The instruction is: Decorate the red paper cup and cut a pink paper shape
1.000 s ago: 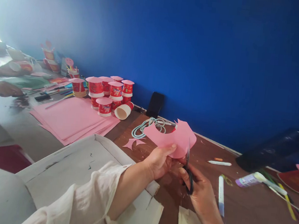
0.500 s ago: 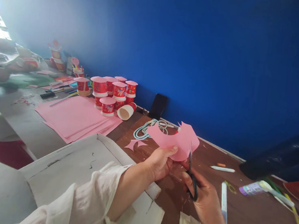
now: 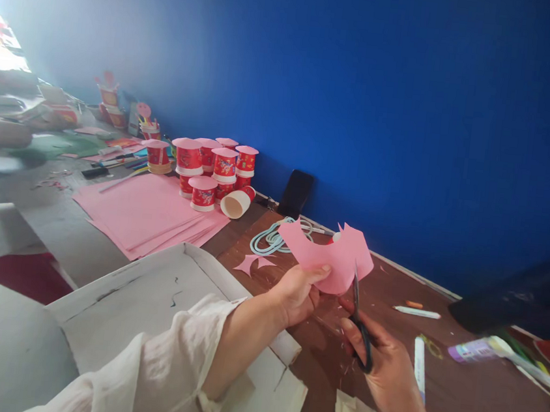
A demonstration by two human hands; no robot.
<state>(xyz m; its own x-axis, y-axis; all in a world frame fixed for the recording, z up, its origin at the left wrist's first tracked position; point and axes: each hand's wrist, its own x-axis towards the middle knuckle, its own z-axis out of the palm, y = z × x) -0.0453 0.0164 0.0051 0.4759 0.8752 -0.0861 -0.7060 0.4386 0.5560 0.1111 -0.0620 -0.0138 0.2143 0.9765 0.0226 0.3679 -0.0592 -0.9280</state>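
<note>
My left hand (image 3: 299, 292) pinches a piece of pink paper (image 3: 342, 260) along its lower edge, thumb on top. A large rounded notch is cut out of the paper's upper side. In my right hand (image 3: 378, 348) are black-handled scissors (image 3: 362, 333), their blades at the paper's right part. Part of the blades is hidden by the paper. Pink offcuts (image 3: 252, 264) lie on the brown table left of the paper, beside a coiled pale blue cord (image 3: 266, 239).
Red paper cups (image 3: 204, 192) with pink discs on top stand by the blue wall, near a stack of pink sheets (image 3: 149, 212). A black phone (image 3: 296, 193) leans on the wall. A white box lid (image 3: 147, 304) lies in front. A glue bottle (image 3: 473, 350) and markers (image 3: 419, 368) lie right.
The view has shifted slightly, so the table things sit farther right. My hands keep hold of the paper and scissors with little change. At left, another person's hand has moved.
</note>
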